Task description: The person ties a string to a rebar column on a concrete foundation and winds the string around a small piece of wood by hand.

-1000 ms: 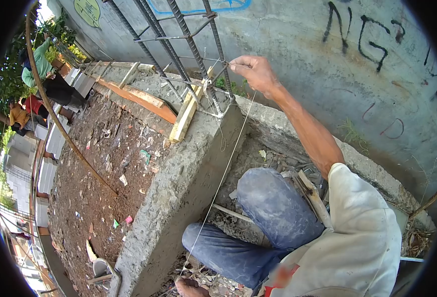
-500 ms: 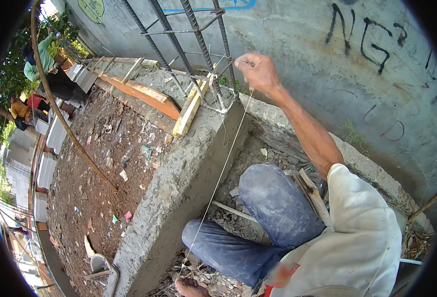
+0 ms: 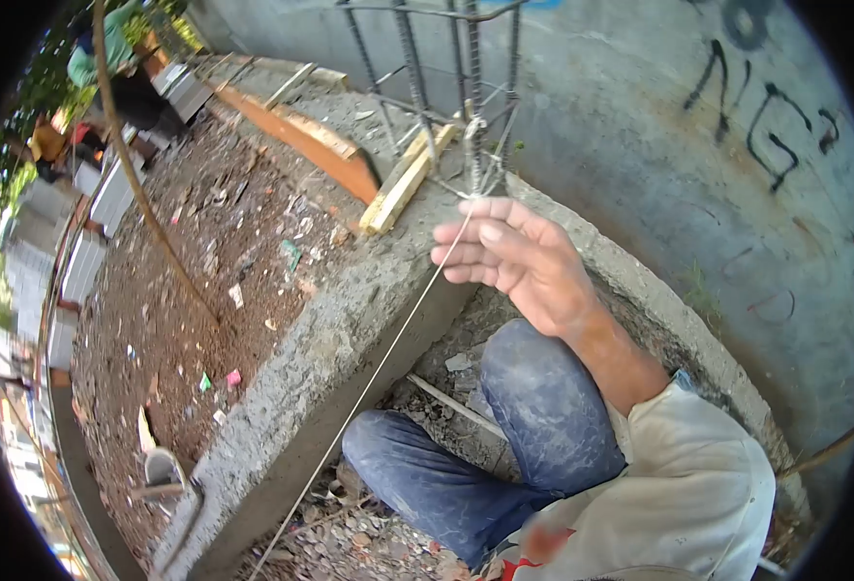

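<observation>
My right hand (image 3: 524, 261) is just below the foot of the steel rebar column (image 3: 475, 107), with its fingers stretched out and slightly apart, closed on nothing. A thin pale string (image 3: 364, 392) runs from the tied string at the column's base, past my fingertips, down along the concrete beam (image 3: 316, 344) to the bottom edge. Whether the fingertips touch the string cannot be told. Strands of string (image 3: 475, 126) are wound round one bar. A yellowish wood piece (image 3: 410, 184) lies beside the column. My left hand is out of view.
An orange-brown board (image 3: 316, 150) lies along the far beam. Littered soil (image 3: 185, 281) is at left, with a bent stick (image 3: 141, 194) across it. A grey wall (image 3: 640, 126) stands at right. People (image 3: 132, 87) are at the far upper left.
My right hand has come down from the rebar to the string below it, and its pinched fingers have opened out. My left hand has left the view. The camera view has shifted.
</observation>
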Available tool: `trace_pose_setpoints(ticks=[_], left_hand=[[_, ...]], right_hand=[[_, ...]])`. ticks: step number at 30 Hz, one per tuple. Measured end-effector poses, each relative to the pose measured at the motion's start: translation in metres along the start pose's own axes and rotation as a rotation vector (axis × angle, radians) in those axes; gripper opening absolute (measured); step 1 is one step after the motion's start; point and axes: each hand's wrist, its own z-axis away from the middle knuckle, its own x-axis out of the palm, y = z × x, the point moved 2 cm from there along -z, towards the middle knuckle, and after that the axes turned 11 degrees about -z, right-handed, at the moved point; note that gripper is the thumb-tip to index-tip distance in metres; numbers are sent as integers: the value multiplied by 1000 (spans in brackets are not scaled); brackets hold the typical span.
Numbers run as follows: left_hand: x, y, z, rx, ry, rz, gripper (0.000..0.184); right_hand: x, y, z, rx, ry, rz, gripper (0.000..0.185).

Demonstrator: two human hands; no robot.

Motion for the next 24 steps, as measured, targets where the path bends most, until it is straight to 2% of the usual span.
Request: trace_pose_setpoints(ticks=[1, 2, 3, 4, 5, 6, 7, 8, 10, 11, 14, 16, 18, 19, 21, 24], left_hand=[[-31, -49, -28, -44, -51, -111, 29], [-25, -30, -26, 90, 6, -109, 23], [-20, -10, -22, 223, 64, -112, 27], [-30, -3, -24, 118, 98, -232, 25], [-30, 0, -25, 125, 110, -248, 22], [-34, -6, -28, 143, 165, -255, 15], [-31, 11, -24, 51, 125, -151, 14], [-32, 9, -31, 203, 144, -241, 13], [-30, 29, -25, 157, 183, -156, 14], [-34, 28, -28, 118, 178, -177, 17], [-45, 24, -36, -37, 184, -135, 20], [-51, 32, -39, -30, 189, -134, 21], [-60, 46, -40, -37, 174, -140, 21], [-64, 54, -43, -17, 155, -190, 22], [-73, 75, -48, -42, 117, -246, 15], [-94, 108, -69, -53, 71, -283, 15]], right_hand=[[3, 11, 8, 57, -18, 21, 36], [2, 20, 16, 86, -84, 168, 37], [-3, 27, 25, 122, -186, 294, 37], [-4, 33, 34, 149, -277, 515, 39], [-5, 41, 45, 222, -262, 686, 34], [2, 41, 48, 104, -470, 1046, 24], [16, 43, 50, -1, -657, 1155, 18], [20, 47, 51, -84, -829, 1208, 15], [20, 55, 56, -14, -815, 1257, 16], [20, 58, 58, -20, -867, 1225, 16], [19, 53, 50, 45, -807, 1331, 18], [25, 51, 36, 39, -993, 1424, 17], [27, 58, 41, 76, -866, 1390, 17], [30, 60, 40, 37, -865, 1383, 17], [38, 60, 35, 157, -884, 1397, 16], [37, 59, 28, 271, -948, 1346, 15]])
